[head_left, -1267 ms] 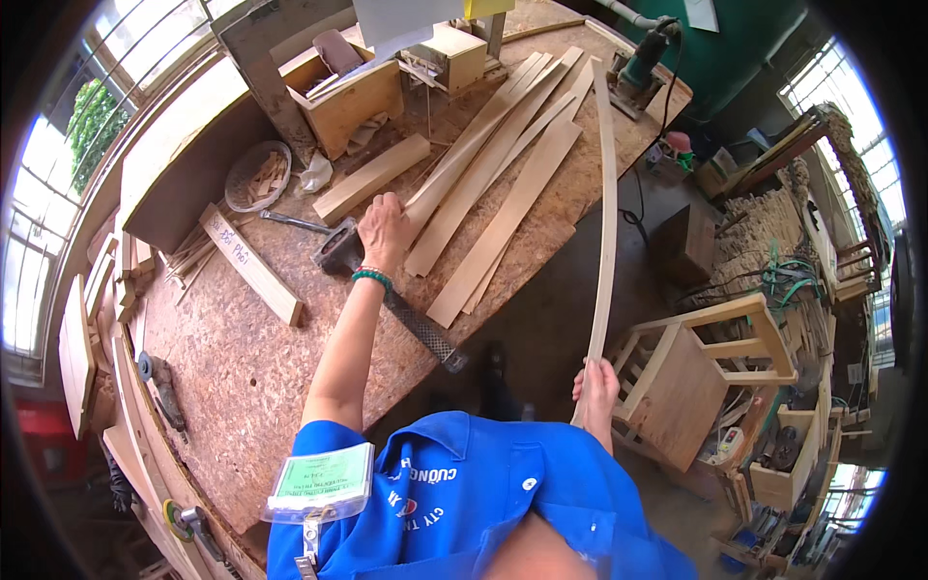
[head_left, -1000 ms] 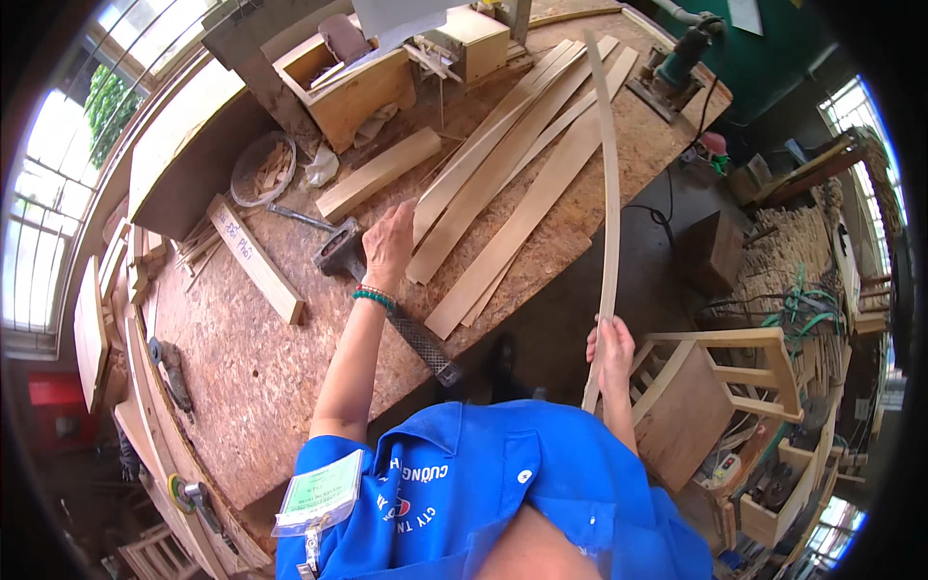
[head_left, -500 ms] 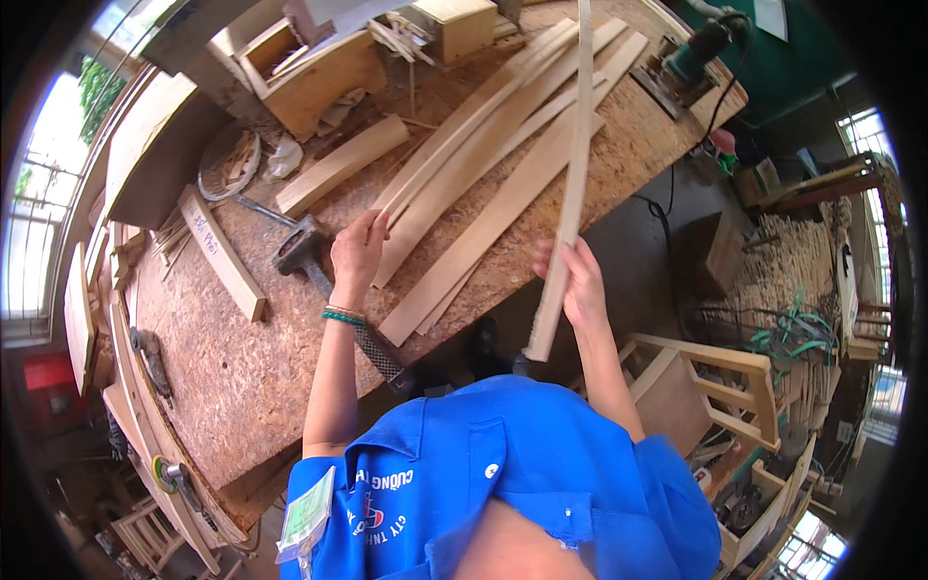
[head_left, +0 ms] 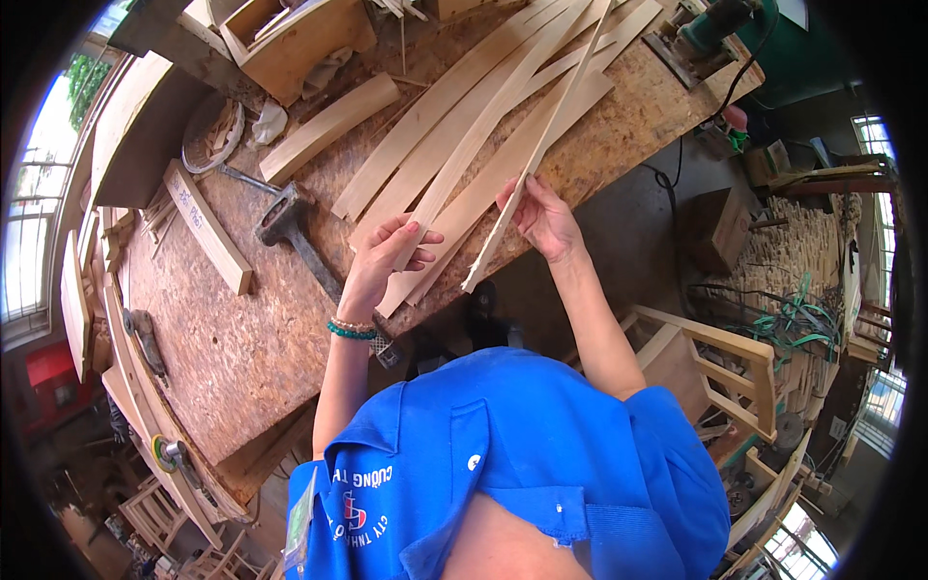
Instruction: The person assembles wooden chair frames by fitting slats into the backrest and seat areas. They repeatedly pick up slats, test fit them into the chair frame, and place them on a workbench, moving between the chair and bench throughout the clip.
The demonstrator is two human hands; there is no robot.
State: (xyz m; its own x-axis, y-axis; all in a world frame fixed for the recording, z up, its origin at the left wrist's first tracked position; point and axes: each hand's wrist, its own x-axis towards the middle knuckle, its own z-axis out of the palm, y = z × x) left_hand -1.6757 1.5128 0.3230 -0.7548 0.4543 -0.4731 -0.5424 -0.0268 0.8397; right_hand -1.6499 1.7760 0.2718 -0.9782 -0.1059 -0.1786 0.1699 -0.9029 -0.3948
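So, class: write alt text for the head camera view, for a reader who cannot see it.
A person's right hand holds a long thin wooden strip above a chipboard workbench, while the left hand touches one of several curved slats lying there. A hammer lies beside the left hand.
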